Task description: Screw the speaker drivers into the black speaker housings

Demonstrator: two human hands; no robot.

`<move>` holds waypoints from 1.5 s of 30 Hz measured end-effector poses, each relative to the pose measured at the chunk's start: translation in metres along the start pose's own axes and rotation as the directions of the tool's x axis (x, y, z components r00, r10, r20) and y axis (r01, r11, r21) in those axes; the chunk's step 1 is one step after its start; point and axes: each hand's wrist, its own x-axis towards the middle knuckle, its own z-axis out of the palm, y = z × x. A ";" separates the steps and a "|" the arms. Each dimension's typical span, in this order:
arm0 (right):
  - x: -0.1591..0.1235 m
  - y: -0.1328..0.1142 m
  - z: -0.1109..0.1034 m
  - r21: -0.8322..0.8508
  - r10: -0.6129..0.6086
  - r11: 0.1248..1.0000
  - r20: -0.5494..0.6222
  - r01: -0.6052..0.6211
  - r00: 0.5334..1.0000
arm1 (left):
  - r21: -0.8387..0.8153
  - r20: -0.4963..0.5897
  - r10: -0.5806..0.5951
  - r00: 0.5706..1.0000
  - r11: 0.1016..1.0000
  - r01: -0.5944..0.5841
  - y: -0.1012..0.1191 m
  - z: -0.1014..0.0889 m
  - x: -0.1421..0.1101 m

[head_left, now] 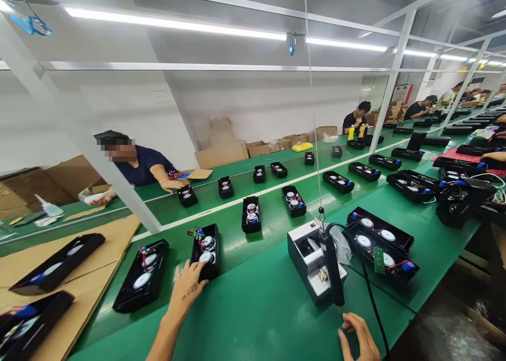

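Note:
My left hand (190, 286) reaches to the near end of a black speaker case (214, 245). Its fingers are spread, with the fingertips at the case's edge. Two round white-backed speakers, red wires and a small circuit board show in that case. My right hand (359, 339) is at the lower edge, fingers bent and apart from the thumb, with nothing seen between them. Just above it, a black electric screwdriver (332, 269) hangs from a cord, its thin bit close to my index finger. Behind the screwdriver stands a grey-and-white screw dispenser (297, 250).
More open speaker cases (141, 276) line the green belt (272, 221). Two stacked cases (395, 269), one bearing a green circuit board (379, 260), lie right of the dispenser. Cardboard (113, 240) holds cases at left. A co-worker's hand (172, 184) touches a case across the belt.

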 end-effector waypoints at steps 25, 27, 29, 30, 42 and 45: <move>0.034 -0.092 0.002 0.217 -0.290 0.956 0.813 0.199 0.504 | -0.279 -0.358 0.306 0.882 0.867 -0.413 0.167 -0.019 -0.255; 0.068 -0.090 -0.014 0.216 -0.260 0.964 0.891 0.157 0.373 | -0.313 -0.366 0.255 0.895 0.872 -0.376 0.154 -0.034 -0.260; 0.092 -0.098 -0.024 0.197 -0.244 0.965 0.919 0.174 0.311 | -0.353 -0.354 0.223 0.908 0.867 -0.351 0.143 -0.041 -0.263; 0.098 -0.107 -0.026 0.208 -0.262 0.958 0.914 0.197 0.310 | -0.374 -0.344 0.215 0.914 0.861 -0.343 0.139 -0.042 -0.263; 0.041 -0.190 0.074 0.532 -0.698 0.601 0.713 0.596 0.068 | -0.622 -0.173 -0.192 0.966 0.782 0.044 0.149 -0.022 -0.239; 0.049 -0.177 0.068 0.475 -0.649 0.716 0.722 0.511 0.238 | -0.664 -0.187 -0.253 0.949 0.745 0.068 0.144 -0.020 -0.237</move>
